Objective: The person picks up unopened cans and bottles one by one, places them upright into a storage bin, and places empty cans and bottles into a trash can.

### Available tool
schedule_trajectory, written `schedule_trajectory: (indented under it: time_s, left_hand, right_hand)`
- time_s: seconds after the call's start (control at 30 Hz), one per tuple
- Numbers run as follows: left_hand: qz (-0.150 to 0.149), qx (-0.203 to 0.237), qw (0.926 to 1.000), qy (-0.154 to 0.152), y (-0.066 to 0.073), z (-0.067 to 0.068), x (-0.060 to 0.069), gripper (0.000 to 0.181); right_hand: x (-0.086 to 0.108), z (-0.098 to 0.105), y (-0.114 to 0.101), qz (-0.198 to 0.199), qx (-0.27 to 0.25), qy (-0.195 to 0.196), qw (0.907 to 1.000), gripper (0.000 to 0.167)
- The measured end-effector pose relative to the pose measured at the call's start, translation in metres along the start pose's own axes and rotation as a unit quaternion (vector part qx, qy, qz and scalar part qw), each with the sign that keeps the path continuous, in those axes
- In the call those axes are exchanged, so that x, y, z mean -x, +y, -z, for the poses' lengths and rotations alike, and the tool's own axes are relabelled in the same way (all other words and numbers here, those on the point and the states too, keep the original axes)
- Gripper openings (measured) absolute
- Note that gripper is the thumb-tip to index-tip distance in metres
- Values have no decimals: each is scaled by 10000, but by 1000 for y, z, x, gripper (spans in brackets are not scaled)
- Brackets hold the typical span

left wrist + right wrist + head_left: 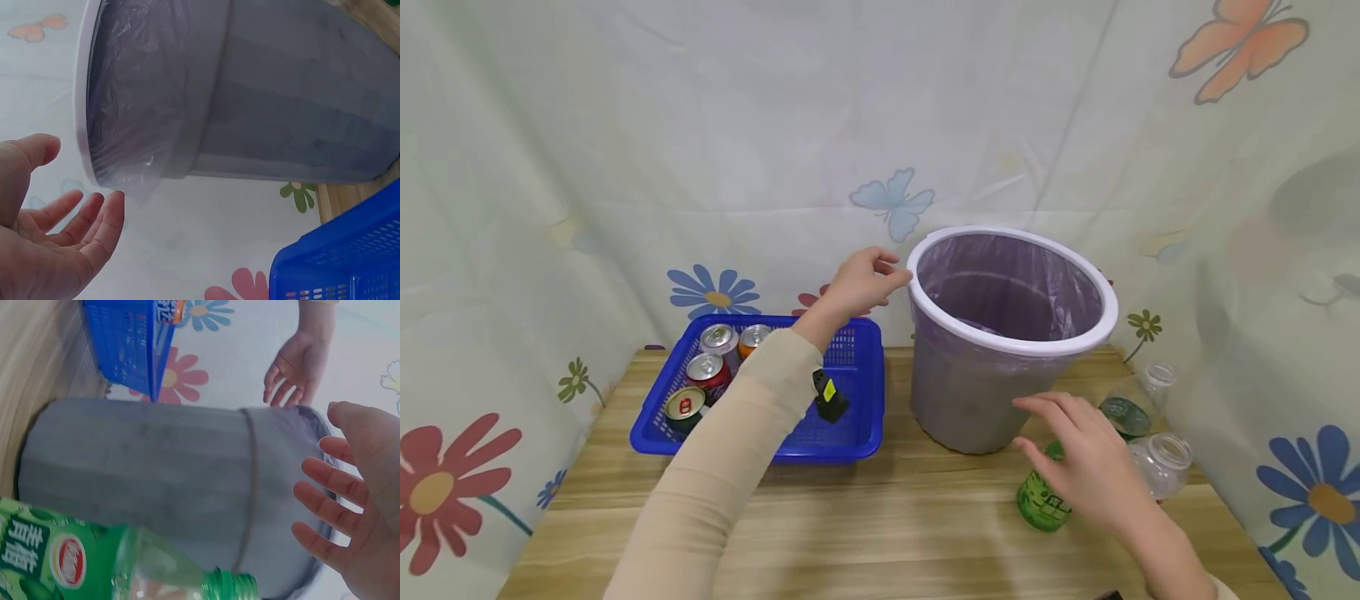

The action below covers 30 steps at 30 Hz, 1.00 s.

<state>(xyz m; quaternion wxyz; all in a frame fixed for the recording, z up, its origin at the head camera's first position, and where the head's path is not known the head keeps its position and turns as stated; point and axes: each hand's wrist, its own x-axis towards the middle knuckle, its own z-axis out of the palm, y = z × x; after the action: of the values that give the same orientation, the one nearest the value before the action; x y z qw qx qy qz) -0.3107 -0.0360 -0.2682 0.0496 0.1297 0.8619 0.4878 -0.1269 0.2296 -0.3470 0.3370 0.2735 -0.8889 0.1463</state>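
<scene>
A grey bin (970, 400) with a white rim and a thin clear liner stands on the table. My left hand (868, 282) is at the left side of its rim, fingers loosely bent and nothing held; in the left wrist view the fingertips are close to the liner's edge, and I cannot tell whether they touch. In front of the bin, a green-labelled plastic bottle (1042, 504) stands upright, partly hidden by my right hand (1093, 458). That hand hovers with spread fingers and holds nothing. The right wrist view shows the bottle's green cap (234, 585) apart from the fingers.
To the left lies a blue plastic basket (868, 408) with several drink cans (707, 368) on its left side. Clear plastic containers (1161, 467) stand right of my right hand. A flower-printed curtain (760, 125) hangs behind the wooden table (880, 533).
</scene>
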Motion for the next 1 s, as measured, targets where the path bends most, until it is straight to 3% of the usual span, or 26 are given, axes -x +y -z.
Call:
schedule_trajectory:
  time_s: [0.27, 0.47, 0.63, 1.0]
  left_hand:
    - [125, 266, 9996, 50, 6, -8, -5, 51]
    - [205, 515, 9984, 80, 7, -15, -9, 49]
    - [232, 828, 9963, 75, 7, -19, -13, 48]
    - [473, 1520, 9872, 5, 5, -22, -21, 41]
  right_hand:
    - [6, 17, 7, -271, 73, 222, 9994, 57]
    - [11, 30, 14, -247, 127, 645, 9975, 57]
    - [20, 41, 20, -667, 114, 492, 9965, 64]
    - [33, 54, 34, -1068, 171, 646, 9920, 64]
